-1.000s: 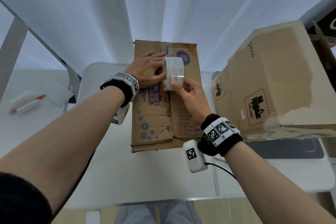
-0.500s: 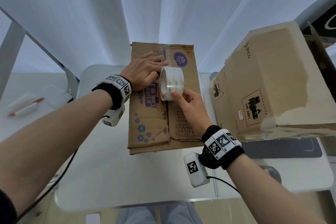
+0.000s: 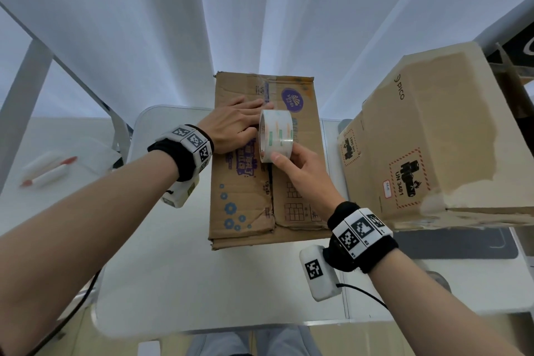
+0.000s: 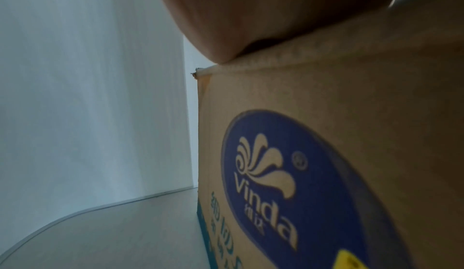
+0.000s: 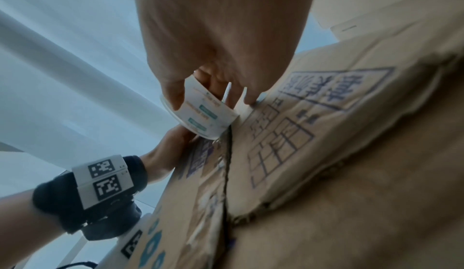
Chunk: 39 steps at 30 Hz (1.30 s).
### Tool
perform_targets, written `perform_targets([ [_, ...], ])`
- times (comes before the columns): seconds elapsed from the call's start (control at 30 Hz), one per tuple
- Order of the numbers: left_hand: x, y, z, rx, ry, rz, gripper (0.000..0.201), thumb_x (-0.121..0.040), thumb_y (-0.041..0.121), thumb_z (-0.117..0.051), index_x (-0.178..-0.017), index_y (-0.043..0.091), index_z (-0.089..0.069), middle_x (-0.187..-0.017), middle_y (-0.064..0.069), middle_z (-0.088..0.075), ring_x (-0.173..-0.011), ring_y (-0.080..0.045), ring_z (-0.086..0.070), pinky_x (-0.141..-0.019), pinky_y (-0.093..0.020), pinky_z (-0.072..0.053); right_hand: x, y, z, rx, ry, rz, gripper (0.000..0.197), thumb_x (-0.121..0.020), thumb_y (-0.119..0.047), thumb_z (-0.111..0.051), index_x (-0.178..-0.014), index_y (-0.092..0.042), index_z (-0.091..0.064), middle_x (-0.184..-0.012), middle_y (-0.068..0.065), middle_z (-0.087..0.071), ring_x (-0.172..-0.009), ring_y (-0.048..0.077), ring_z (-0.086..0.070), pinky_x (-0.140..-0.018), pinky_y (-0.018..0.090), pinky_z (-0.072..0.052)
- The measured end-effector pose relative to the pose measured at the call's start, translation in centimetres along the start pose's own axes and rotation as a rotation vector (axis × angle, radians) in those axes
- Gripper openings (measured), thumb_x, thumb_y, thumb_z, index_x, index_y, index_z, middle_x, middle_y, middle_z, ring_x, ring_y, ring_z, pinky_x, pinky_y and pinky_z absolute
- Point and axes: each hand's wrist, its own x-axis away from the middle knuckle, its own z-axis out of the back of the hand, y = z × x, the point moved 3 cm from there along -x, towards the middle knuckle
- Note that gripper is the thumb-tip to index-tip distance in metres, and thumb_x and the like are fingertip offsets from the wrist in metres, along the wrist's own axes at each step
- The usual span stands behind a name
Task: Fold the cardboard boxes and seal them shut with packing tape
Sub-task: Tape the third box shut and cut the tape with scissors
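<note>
A brown cardboard box (image 3: 245,182) with blue print stands on the white table (image 3: 179,283), its top flaps closed along a centre seam (image 5: 227,174). My left hand (image 3: 231,127) lies flat on the left flap with fingers straight, pressing near the seam. My right hand (image 3: 297,167) grips a roll of clear packing tape (image 3: 276,136) upright over the seam, thumb on its near rim. In the right wrist view the tape roll (image 5: 200,118) touches the box top (image 5: 301,134). The left wrist view shows the box side (image 4: 326,174) with a blue Vinda logo.
A larger brown box (image 3: 433,147) with a PICO mark and a hazard label stands close on the right. A white marker with a red tip (image 3: 46,173) lies on the surface at far left. White curtains hang behind the table.
My right hand has drawn the tape roll a little nearer along the seam. My left hand stays flat on the left flap.
</note>
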Motion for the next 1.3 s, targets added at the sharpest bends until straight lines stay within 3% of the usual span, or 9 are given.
perform_targets([
  [0.17,0.2,0.3,-0.1,-0.015,0.031,0.023,0.070,-0.090,0.047,-0.003,-0.157,0.032,-0.016,-0.163,0.014,-0.010,-0.151,-0.005,-0.005,-0.124,-0.037,-0.002,0.3,-0.2,0.0,-0.077,0.014,0.024,0.032,-0.099,-0.020,-0.059,-0.130,-0.013,-0.060,-0.124,-0.001,-0.068,-0.112,0.002,-0.063,-0.091,0.016,-0.050],
  [0.37,0.4,0.4,0.0,0.010,0.091,0.007,0.066,-0.093,0.044,-0.009,-0.157,0.031,-0.021,-0.163,0.012,-0.014,-0.151,-0.007,-0.008,-0.123,-0.035,-0.001,0.0,-0.8,0.6,-0.101,-0.017,0.029,0.035,-0.098,-0.017,-0.061,-0.131,-0.009,-0.061,-0.125,0.001,-0.068,-0.115,0.005,-0.063,-0.092,0.020,-0.051],
  [0.6,0.4,0.2,-0.2,0.034,0.122,0.010,0.062,-0.096,0.039,-0.013,-0.156,0.030,-0.025,-0.163,0.010,-0.017,-0.151,-0.008,-0.012,-0.124,-0.038,-0.006,0.8,-0.6,0.3,-0.140,0.007,0.042,0.029,-0.101,-0.013,-0.055,-0.129,-0.011,-0.060,-0.121,-0.003,-0.067,-0.107,-0.006,-0.063,-0.086,0.013,-0.049],
  [0.97,0.0,0.8,-0.3,0.038,0.121,0.032,0.065,-0.093,0.041,-0.010,-0.156,0.031,-0.026,-0.162,0.014,-0.020,-0.150,-0.004,-0.014,-0.123,-0.038,-0.004,1.5,-0.1,0.4,-0.130,0.042,0.071,0.028,-0.100,-0.013,-0.056,-0.127,-0.014,-0.060,-0.122,-0.001,-0.067,-0.110,-0.003,-0.063,-0.090,0.017,-0.050],
  [1.3,-0.2,0.7,-0.4,0.019,0.129,0.047,0.057,-0.098,0.040,-0.016,-0.155,0.037,-0.026,-0.161,0.016,-0.020,-0.150,-0.001,-0.012,-0.124,-0.042,-0.003,2.6,-0.6,0.6,-0.102,0.041,0.072,0.030,-0.099,-0.018,-0.059,-0.126,-0.006,-0.064,-0.119,0.004,-0.071,-0.109,0.008,-0.066,-0.089,0.021,-0.053],
])
